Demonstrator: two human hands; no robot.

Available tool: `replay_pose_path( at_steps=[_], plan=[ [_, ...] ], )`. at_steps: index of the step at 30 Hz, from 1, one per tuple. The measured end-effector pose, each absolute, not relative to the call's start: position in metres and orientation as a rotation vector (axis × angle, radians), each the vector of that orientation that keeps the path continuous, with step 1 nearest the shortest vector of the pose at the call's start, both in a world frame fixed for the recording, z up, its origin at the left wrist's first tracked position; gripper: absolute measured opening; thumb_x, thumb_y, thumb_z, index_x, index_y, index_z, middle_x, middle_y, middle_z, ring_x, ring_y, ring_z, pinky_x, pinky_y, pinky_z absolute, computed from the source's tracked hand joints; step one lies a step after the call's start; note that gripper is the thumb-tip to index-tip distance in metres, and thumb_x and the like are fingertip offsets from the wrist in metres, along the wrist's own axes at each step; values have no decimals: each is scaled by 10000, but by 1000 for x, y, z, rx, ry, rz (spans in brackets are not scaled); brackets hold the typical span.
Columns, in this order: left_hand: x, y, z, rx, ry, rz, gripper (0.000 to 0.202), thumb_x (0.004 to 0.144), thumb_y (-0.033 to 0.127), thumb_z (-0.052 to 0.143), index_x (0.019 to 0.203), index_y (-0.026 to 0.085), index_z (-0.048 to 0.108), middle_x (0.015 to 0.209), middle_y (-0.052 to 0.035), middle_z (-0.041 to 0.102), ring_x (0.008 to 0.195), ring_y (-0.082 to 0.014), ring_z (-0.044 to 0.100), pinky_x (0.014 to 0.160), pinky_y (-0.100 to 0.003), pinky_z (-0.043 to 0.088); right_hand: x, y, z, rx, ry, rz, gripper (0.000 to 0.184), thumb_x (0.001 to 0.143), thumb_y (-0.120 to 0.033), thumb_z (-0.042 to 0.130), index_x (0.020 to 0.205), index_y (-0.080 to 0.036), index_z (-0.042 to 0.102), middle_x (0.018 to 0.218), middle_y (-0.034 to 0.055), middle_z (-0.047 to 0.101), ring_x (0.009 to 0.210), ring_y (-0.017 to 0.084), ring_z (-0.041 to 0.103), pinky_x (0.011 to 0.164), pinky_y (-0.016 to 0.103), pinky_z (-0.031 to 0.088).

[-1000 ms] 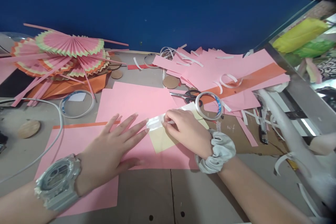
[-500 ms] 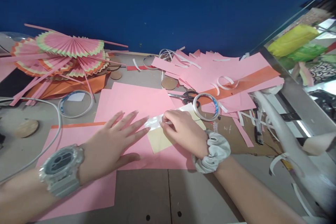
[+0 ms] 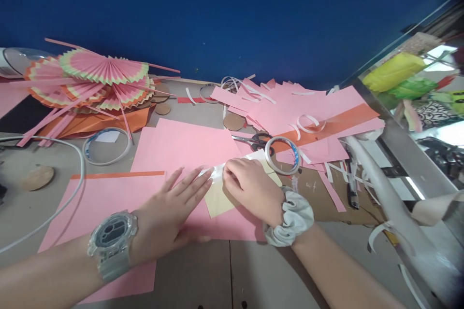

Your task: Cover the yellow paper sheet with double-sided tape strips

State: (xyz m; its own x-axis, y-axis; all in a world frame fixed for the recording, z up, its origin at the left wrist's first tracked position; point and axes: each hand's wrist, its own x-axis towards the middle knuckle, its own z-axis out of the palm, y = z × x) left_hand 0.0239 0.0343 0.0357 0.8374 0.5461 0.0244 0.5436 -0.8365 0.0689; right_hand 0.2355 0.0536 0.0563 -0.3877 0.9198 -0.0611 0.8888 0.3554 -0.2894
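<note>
1. Since the earlier frame, the left hand (image 3: 166, 222) had shifted rightward, its fingertips advancing over the glossy white strip (image 3: 217, 174) toward the right hand (image 3: 252, 190).
2. Left hand: palm down, fingers extended and slightly spread, nothing gripped; fingertips lay over the strip.
3. Right hand: fingers curled inward at the strip's other end; whether they pinched it could not be told.
4. Strip position: between the hands, along the upper part of a pale yellow paper piece (image 3: 219, 200), above a large pink paper sheet (image 3: 192, 140).
5. White-and-blue tape roll (image 3: 268, 152) lay just beyond the right hand, partly overlapping black-handled scissors (image 3: 259, 144) in view.
6. White cable (image 3: 81, 174) crossed a corner of an orange-edged pink sheet (image 3: 105, 207).
</note>
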Motion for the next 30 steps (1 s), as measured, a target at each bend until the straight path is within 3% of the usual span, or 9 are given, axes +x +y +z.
replay_pose_path(
  at_steps=[6,13,24,30],
  plan=[
    [22,32,37,2961,915,113,759,868,621,321,1418,100,279,1473,-121,283,1373,-280,193,1114,-453,82,226,48,63,-1764,-2565,146,177,849,-187,372,768,-162,527,759,79,597,739,211,525,716,360,284],
    [26,28,34,2943,941,92,766,868,642,282,1411,102,299,1475,-125,271,1379,-285,168,1117,-478,75,221,48,63,-1942,-2536,-22,155,828,-181,403,786,-147,548,715,101,610,692,231,558,656,368,284],
    [26,28,36,2910,942,52,737,886,623,253,1397,97,329,1479,-114,260,1372,-296,188,1112,-494,63,220,48,65,-2016,-2512,-84,168,832,-173,387,795,-138,547,723,105,619,711,250,588,662,364,296],
    [24,29,35,2927,928,50,711,895,603,263,1399,106,325,1485,-107,243,1375,-292,180,1111,-493,44,228,51,62,-2027,-2465,-96,176,834,-148,362,780,-157,529,713,63,607,697,209,574,673,347,293]
  ],
)
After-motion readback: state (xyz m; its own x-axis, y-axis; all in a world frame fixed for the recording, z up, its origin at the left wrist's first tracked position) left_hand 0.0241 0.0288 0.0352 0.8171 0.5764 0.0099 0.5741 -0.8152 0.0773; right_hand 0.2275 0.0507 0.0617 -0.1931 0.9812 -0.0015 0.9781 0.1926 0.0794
